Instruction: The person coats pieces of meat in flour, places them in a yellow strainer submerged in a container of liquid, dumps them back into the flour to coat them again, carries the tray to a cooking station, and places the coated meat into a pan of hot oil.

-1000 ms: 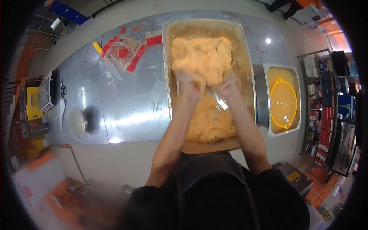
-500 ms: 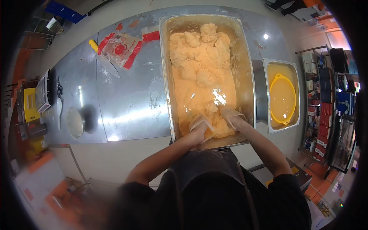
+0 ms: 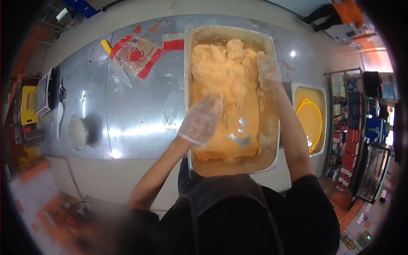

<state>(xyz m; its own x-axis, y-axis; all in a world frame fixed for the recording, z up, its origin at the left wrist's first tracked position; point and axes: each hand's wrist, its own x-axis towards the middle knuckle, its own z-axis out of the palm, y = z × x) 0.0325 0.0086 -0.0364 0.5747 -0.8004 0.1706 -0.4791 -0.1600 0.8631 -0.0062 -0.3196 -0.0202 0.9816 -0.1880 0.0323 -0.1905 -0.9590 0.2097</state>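
Observation:
A large metal tub [image 3: 190, 140] holds an orange-tinted, flour-like powder [image 3: 227, 121] with lumpy coated pieces [image 3: 234, 49] heaped at its far end. My left hand [image 3: 202, 120], in a clear plastic glove, is over the left middle of the tub, its outstretched fingers at the powder and slightly blurred. Gloved likewise, my right hand [image 3: 269, 69] lies along the right side of the heap near the tub's right wall, fingers extended against the coating. No separate piece shows in either hand.
Left of the tub lie a red-and-clear plastic bag [image 3: 138, 53], a yellow-handled knife [image 3: 120, 73] and a round bowl [image 3: 76, 133]. To the right, a smaller pan [image 3: 322, 95] holds yellowish liquid and a yellow strainer [image 3: 309, 123]. A person in orange [image 3: 349, 12] stands far right.
Both hands have come out of the powder at the tub's near end and moved farther away, the left to the middle, the right to the heap's far right side.

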